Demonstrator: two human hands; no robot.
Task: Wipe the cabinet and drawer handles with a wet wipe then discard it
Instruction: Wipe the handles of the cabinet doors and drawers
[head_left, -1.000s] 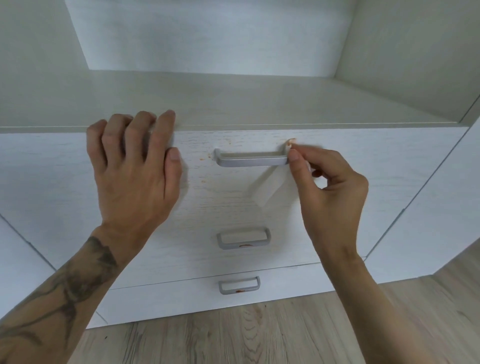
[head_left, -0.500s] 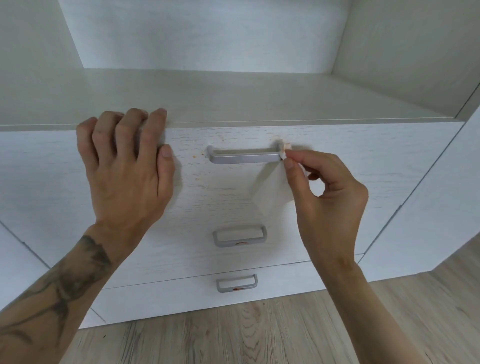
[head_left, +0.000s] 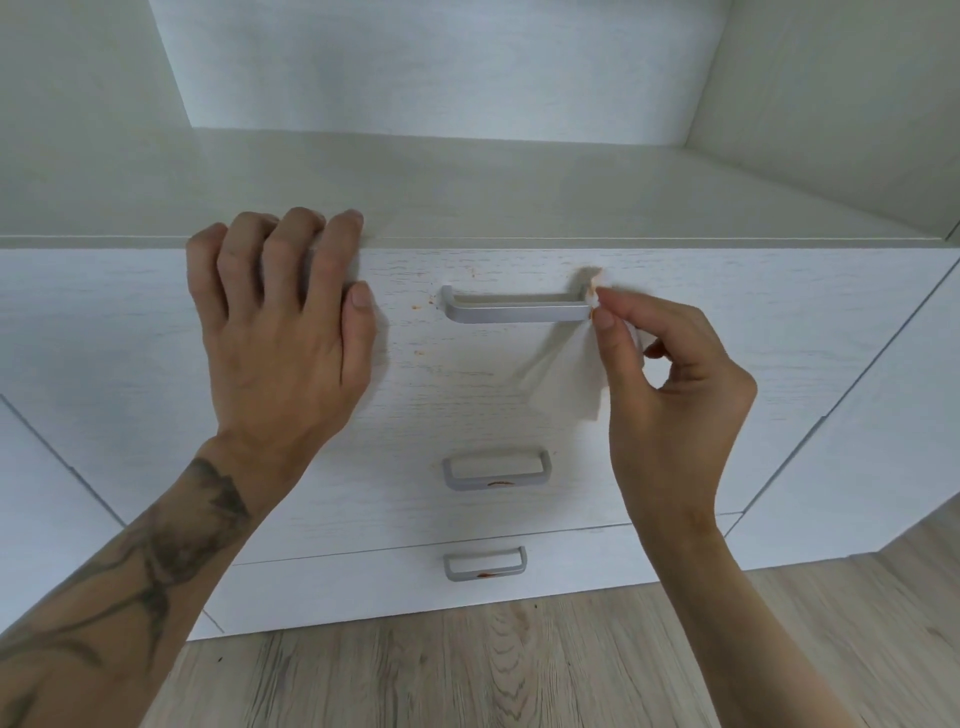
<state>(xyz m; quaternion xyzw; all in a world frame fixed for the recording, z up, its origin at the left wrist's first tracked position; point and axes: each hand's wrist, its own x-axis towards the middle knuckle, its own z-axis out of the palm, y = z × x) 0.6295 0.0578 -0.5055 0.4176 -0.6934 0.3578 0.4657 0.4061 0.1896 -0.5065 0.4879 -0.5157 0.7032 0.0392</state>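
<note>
The right hand (head_left: 675, 384) is pinching a bunched corner of the wet wipe (head_left: 566, 379) between thumb and forefinger and pressing it against the right end of the top handle (head_left: 514, 309), where the bar is turning back into the top drawer front (head_left: 467, 395); the rest of the wipe is hanging loose below the pinch, and the bunched tip is showing an orange tint. The left hand (head_left: 280, 332) is holding nothing: it is resting on the drawer front well to the left of the handle, bent fingers lying over the edge of the shelf (head_left: 519, 197) above, and it appears to be bracing the drawer shut. The hands are well apart, with the handle between them. To do this step well, the wipe probably wants working right into that corner joint and round the back of the post, since grime tends to collect there, and then drawing along the whole bar, underside included. The soiled tip is likely worth folding away for a clean patch, so that colour is not being smeared onward. Orange specks (head_left: 415, 306) are sitting on the drawer front just left of the handle, and the middle handle (head_left: 496, 470) and bottom handle (head_left: 484, 564) are each carrying an orange mark on the lower edge, so most of the task seems to be waiting.
</note>
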